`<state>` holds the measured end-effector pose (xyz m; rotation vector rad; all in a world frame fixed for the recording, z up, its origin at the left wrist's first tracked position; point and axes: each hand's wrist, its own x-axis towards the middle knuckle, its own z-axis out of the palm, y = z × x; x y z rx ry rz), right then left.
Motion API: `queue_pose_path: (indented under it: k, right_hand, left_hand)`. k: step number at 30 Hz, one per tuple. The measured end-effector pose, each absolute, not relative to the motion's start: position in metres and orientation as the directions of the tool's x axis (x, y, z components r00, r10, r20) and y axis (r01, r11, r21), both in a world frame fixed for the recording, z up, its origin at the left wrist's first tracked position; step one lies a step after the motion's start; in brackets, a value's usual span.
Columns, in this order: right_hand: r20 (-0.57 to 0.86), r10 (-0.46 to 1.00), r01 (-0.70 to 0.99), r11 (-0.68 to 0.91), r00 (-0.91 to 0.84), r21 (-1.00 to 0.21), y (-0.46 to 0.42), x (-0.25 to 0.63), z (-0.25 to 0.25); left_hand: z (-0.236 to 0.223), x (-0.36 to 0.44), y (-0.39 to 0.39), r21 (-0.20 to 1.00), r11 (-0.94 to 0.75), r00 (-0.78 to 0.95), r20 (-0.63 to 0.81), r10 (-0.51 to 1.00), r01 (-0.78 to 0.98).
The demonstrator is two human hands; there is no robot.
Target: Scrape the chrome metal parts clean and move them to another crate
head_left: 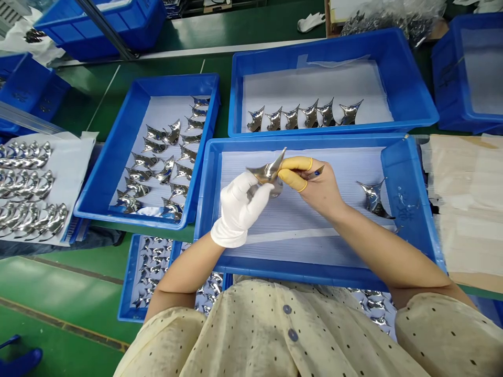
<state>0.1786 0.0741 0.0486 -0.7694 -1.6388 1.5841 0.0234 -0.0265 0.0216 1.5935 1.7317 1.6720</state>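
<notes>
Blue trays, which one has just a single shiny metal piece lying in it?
The nearest blue tray, under both hands: only one metal piece lies at its right end; the other trays hold rows.

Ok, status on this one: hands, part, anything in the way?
Left hand, white glove, and right hand, yellow finger cots, both gripping one shiny metal part above the near blue tray. One loose part lies at tray right, clear of the hands.

Shiny, pointed chrome piece [268,172], tilted tip-up above the near blue tray [401,162].
</notes>
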Motion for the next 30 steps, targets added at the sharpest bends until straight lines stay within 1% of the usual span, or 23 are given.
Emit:
queue_pose_path:
  k: [1, 3, 6, 8, 10, 13, 16, 18, 21, 24, 27, 30]
  right_hand:
    - [0.111, 0.821, -0.069, 0.088, -0.56, -0.994, 0.075, 0.18, 0.049]
    - [0.159, 0.801, -0.09, 0.13, -0.577, -0.987, 0.075, 0.181, 0.048]
    - [0.247, 0.76, -0.137, 0.207, -0.601, -0.969, 0.072, 0.182, 0.048]
    - [0.281, 0.77, -0.149, 0.239, -0.573, -0.96, 0.069, 0.18, 0.05]
    - [0.268, 0.813, -0.146, 0.225, -0.517, -0.963, 0.069, 0.179, 0.052]
    - [0.198, 0.871, -0.175, 0.131, -0.451, -0.976, 0.075, 0.177, 0.052]
    - [0.092, 0.882, -0.183, 0.006, -0.463, -0.983, 0.084, 0.178, 0.046]
    - [0.055, 0.876, -0.163, -0.027, -0.479, -0.986, 0.088, 0.179, 0.042]
    - [0.122, 0.886, -0.174, 0.048, -0.447, -0.984, 0.087, 0.178, 0.042]
    - [0.211, 0.891, -0.163, 0.157, -0.401, -0.974, 0.083, 0.175, 0.047]
    - [0.236, 0.89, -0.091, 0.218, -0.391, -0.972, 0.082, 0.173, 0.049]
    - [0.262, 0.879, -0.054, 0.262, -0.399, -0.963, 0.084, 0.174, 0.046]
  left_hand:
    - [0.022, 0.023, -0.027, 0.881, -0.22, -0.393, 0.395, 0.831, 0.419]
    - [0.023, 0.021, -0.026, 0.951, -0.168, -0.4, 0.263, 0.878, 0.258]
    - [0.025, 0.02, -0.025, 0.987, -0.127, -0.365, 0.154, 0.918, 0.097]
    - [0.026, 0.02, -0.025, 0.995, -0.096, -0.352, 0.101, 0.931, 0.032]
    - [0.028, 0.02, -0.026, 0.998, -0.067, -0.34, 0.058, 0.938, -0.015]
    - [0.031, 0.021, -0.027, 0.995, -0.027, -0.292, 0.0, 0.957, -0.091]
    - [0.033, 0.021, -0.026, 0.987, -0.003, -0.244, -0.036, 0.969, -0.159]
    - [0.034, 0.021, -0.026, 0.983, -0.001, -0.227, -0.041, 0.973, -0.184]
    - [0.033, 0.021, -0.024, 0.978, 0.023, -0.189, -0.063, 0.98, -0.206]
    - [0.031, 0.021, -0.021, 0.967, 0.096, -0.116, -0.126, 0.985, -0.234]
    - [0.028, 0.023, -0.018, 0.949, 0.146, -0.065, -0.171, 0.983, -0.278]
    - [0.024, 0.025, -0.016, 0.948, 0.146, -0.055, -0.168, 0.984, -0.284]
